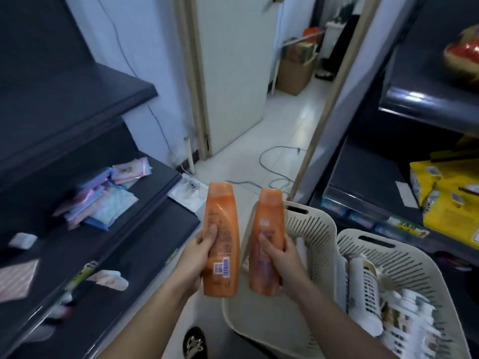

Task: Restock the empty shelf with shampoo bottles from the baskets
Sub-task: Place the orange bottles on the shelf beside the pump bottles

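I hold two orange shampoo bottles upright in front of me, caps pointing away. My left hand (198, 257) grips the left orange bottle (220, 221), whose barcode label faces me. My right hand (281, 260) grips the right orange bottle (267, 218). Both bottles hang above the near cream basket (311, 229), whose inside is mostly hidden behind them. A second cream basket (412, 257) at the right holds several white bottles (368, 283). Dark shelves (77, 104) stand on my left; the upper board there is bare.
The lower left shelves carry pastel packets (103, 200) and small white items. A right-hand shelf unit (425, 104) holds yellow bags (451, 200) and a red-gold package. A white door, a floor cable (272, 174), a white power strip and a cardboard box lie ahead.
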Demonstrator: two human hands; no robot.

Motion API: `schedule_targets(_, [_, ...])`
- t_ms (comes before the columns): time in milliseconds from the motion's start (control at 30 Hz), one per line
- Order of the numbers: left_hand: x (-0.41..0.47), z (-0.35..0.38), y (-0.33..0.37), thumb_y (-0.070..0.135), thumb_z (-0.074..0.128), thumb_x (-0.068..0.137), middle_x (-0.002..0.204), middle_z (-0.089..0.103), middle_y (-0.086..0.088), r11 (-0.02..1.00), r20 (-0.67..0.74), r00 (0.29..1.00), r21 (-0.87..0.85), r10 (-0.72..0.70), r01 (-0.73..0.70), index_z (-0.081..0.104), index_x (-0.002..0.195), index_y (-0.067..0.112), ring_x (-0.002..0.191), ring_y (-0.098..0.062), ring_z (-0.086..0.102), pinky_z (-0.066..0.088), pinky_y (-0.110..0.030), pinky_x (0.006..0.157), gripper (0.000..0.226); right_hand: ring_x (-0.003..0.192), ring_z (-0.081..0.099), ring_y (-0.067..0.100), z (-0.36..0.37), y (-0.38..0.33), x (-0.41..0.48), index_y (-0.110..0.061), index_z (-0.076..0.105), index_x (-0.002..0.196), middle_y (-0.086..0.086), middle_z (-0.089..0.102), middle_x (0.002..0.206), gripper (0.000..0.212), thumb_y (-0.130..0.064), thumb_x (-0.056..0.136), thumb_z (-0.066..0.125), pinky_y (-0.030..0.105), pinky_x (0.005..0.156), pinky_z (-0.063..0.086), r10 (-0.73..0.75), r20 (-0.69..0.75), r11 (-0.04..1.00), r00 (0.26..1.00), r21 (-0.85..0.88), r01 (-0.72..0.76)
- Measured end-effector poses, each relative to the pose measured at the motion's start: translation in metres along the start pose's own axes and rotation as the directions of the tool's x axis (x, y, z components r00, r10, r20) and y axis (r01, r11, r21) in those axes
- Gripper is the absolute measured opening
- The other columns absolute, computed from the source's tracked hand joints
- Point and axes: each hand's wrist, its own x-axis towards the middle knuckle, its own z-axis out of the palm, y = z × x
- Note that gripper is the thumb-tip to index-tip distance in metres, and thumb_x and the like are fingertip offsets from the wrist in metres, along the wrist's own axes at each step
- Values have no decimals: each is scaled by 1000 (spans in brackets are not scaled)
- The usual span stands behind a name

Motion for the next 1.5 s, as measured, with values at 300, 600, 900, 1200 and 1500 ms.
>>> schedule_targets(300, [-53,-120,66,21,71,82,90,75,-7,977,-234,956,-75,176,-199,64,110,10,72,-19,71,53,-30,61,31,82,71,20,122,-59,-10,-10,62,106,9,74,96,37,-15,76,83,32,72,59,-111,255,978,961,-142,150])
schedule_targets(600, [-102,-248,128,17,81,72,98,75,-4,906,-382,841,-20,383,-422,61,111,13,91,-23,72,54,-30,71,44,87,73,22,283,-107,-34,-15,67,107,7,76,96,36,-17,75,84,32,71,58,-174,530,950,830,-132,283])
schedule_targets(900, [-119,-324,164,13,64,79,86,74,-18,719,-410,829,-433,380,-543,57,113,1,73,-28,72,59,-39,61,36,83,73,24,412,-136,-70,-10,68,103,8,77,91,47,-33,64,81,37,74,57,-202,720,945,664,-33,324])
schedule_targets(1200, [-128,-400,187,57,56,83,116,67,-22,524,-512,808,-621,292,-582,66,116,8,111,-40,61,44,-55,99,60,82,71,24,481,-152,-72,-10,67,103,11,74,92,48,-35,66,85,40,79,60,-220,775,927,592,-23,374])
schedule_targets(1500, [-109,-444,214,53,55,87,79,71,-13,489,-662,718,-563,217,-667,66,101,10,82,-30,64,50,-47,75,46,83,70,25,551,-169,-43,-8,66,106,15,74,97,33,-20,79,79,44,82,60,-165,833,941,527,-26,336])
